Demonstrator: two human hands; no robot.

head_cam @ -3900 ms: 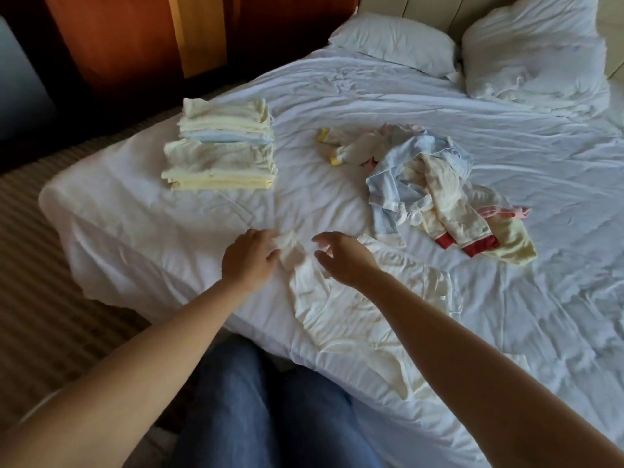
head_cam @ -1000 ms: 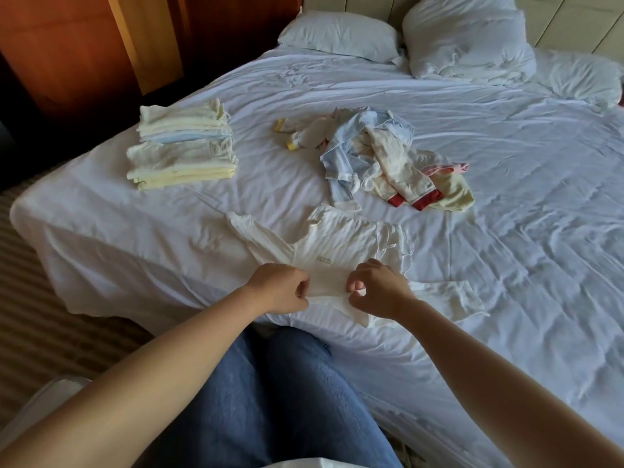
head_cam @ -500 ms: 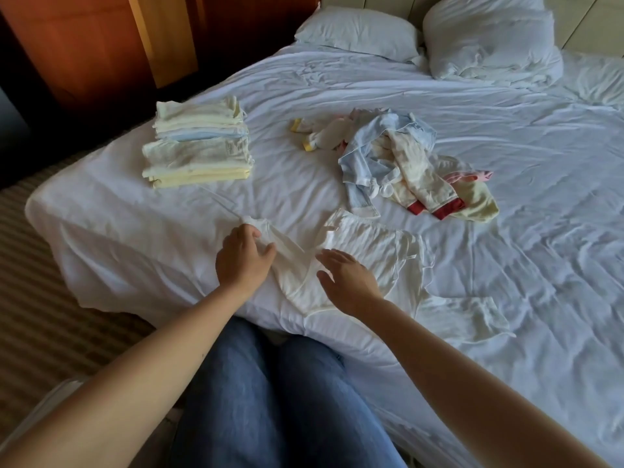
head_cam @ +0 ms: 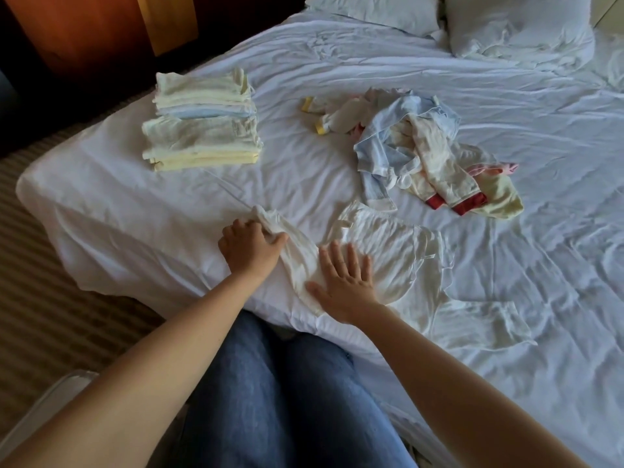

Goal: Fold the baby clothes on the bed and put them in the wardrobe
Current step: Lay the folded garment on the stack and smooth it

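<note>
left hand (head_cam: 248,248) grips white shirt (head_cam: 395,258) sleeve (right hand (head_cam: 346,282) flat).

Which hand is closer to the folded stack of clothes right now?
Left. The left hand, gripping a sleeve of the white garment, is on the near side of the folded stack. The right hand presses flat on that garment, farther right.

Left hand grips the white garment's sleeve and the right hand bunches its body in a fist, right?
Not quite. The left hand does grip the sleeve of the white garment, but the right hand makes no fist: it lies flat, fingers straight, pressing the body down, as the head view shows.
</note>
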